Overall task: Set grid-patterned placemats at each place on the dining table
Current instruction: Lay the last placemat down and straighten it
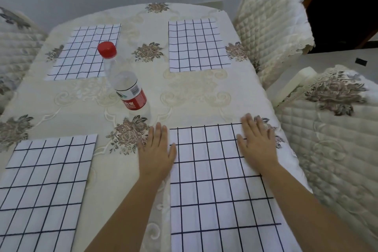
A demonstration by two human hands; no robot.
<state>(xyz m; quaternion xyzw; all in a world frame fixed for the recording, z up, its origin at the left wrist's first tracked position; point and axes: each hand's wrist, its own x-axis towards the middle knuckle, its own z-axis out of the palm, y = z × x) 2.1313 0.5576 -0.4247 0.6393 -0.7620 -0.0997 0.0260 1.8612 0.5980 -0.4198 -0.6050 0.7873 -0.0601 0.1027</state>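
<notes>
Near-left placemat (45, 186): lies flat at the near left place, well apart from both hands.
Far-left placemat (81, 51): lies flat at the far left place.
Bottle (124, 80): clear plastic with a red cap and red label, standing on the tabletop (194, 96) between the left and right mats.
Left grip (156, 153): the forearm reaches in from the lower edge and the hand lies palm down. The fingers are straight and close together on the flowered cloth, with the thumb spread to the right. It pinches nothing.
Near-right placemat (214, 180): lies flat at the near right place, between the two hands. Its left edge is just beside the left palm and touches the thumb.
Far-right placemat (197, 45): lies flat at the far right place, beyond both hands.
Right grip (256, 145): palm down and spread flat on the near-right placemat's far right corner. The fingers are straight, slightly blurred, with the tips at the mat's far edge. It holds nothing.
Quilted chair (270, 26): stands at the tabletop's far right side.
</notes>
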